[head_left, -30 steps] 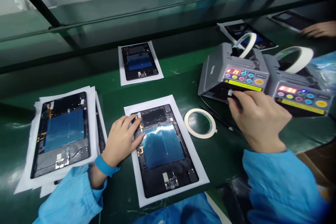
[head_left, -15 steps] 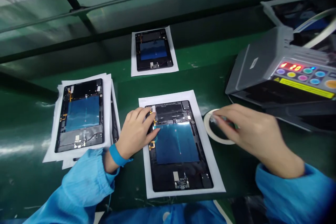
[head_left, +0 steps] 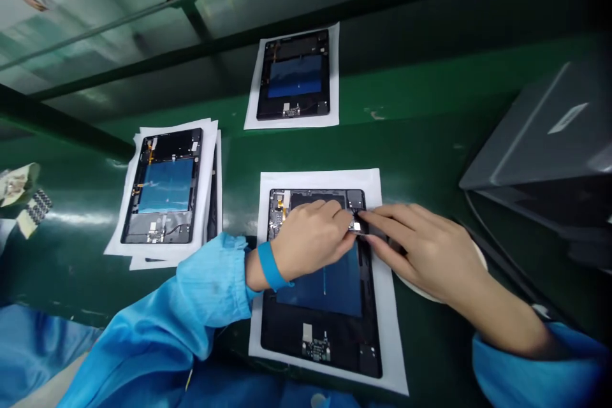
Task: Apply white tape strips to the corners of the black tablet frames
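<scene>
An opened tablet (head_left: 320,299) with a blue battery panel lies on a white sheet (head_left: 387,357) in front of me. My left hand (head_left: 313,236), with a blue band at its wrist, reaches across it with curled fingers by the small parts near its upper right corner. From the right, my right hand (head_left: 425,245) brings thumb and forefinger together at that same spot. Fingertips of both hands nearly meet there, and what they grip is too small to make out. A white tape roll (head_left: 482,258) is mostly hidden beneath my right hand.
Another opened tablet (head_left: 167,185) tops a stack with white sheets at left. One more tablet (head_left: 294,76) lies on its sheet at the back. A grey machine (head_left: 540,127) stands at right, with a dark cable beside it. Blue clothing (head_left: 41,354) shows at lower left.
My left hand has moved right from the tablet's left edge to its upper right corner. My right hand has left the tape roll's near side and come to the tablet. The view has shifted.
</scene>
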A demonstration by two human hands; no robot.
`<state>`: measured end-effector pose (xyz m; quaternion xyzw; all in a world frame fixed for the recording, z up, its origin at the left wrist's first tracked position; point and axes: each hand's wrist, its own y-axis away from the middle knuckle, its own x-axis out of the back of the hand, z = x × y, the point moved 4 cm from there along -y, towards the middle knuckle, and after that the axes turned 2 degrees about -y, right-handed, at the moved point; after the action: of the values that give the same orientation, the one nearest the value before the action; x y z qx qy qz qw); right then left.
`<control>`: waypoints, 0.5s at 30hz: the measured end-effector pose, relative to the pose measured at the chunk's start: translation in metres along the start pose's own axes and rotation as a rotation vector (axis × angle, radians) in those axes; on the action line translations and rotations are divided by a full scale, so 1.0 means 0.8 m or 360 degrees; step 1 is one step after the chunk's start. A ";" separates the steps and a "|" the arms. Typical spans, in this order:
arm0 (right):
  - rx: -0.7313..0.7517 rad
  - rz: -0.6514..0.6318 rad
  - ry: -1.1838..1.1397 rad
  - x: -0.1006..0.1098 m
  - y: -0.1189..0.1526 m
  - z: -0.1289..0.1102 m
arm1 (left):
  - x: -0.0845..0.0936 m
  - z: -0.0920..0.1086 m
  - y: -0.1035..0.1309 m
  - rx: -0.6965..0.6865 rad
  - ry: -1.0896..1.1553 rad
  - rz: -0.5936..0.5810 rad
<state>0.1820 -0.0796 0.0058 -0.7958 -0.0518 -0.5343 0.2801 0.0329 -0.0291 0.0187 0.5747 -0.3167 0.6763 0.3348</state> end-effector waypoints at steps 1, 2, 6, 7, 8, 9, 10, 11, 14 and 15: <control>-0.0001 -0.0002 0.0006 0.000 0.000 0.000 | -0.001 0.000 0.000 -0.0011 0.0001 0.0031; 0.0000 -0.0003 0.0010 0.001 0.000 0.001 | -0.002 0.000 -0.001 -0.0026 0.0004 0.0059; -0.0005 0.0002 0.0022 0.003 -0.001 0.000 | -0.004 0.001 -0.004 -0.0060 0.0028 0.0140; -0.0006 -0.0002 0.0035 0.003 -0.001 0.000 | -0.004 0.000 -0.004 -0.0063 0.0037 0.0153; -0.0006 -0.0008 0.0053 0.004 -0.001 -0.001 | -0.005 0.000 -0.005 -0.0064 0.0045 0.0165; -0.0006 -0.0014 0.0071 0.004 -0.002 -0.001 | -0.005 0.000 -0.005 -0.0066 0.0053 0.0176; -0.0005 -0.0016 0.0086 0.004 -0.002 -0.002 | -0.006 -0.001 -0.005 -0.0069 0.0061 0.0187; -0.0003 -0.0019 0.0099 0.004 -0.002 -0.003 | -0.006 -0.001 -0.005 -0.0073 0.0066 0.0196; 0.0003 -0.0032 0.0123 0.004 -0.003 -0.004 | -0.007 -0.003 -0.004 -0.0083 0.0082 0.0204; 0.0002 -0.0041 0.0131 0.003 -0.003 -0.004 | -0.008 -0.003 -0.004 -0.0087 0.0087 0.0197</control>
<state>0.1793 -0.0798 0.0101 -0.7723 -0.0508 -0.5702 0.2754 0.0348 -0.0258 0.0122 0.5259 -0.3607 0.7023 0.3163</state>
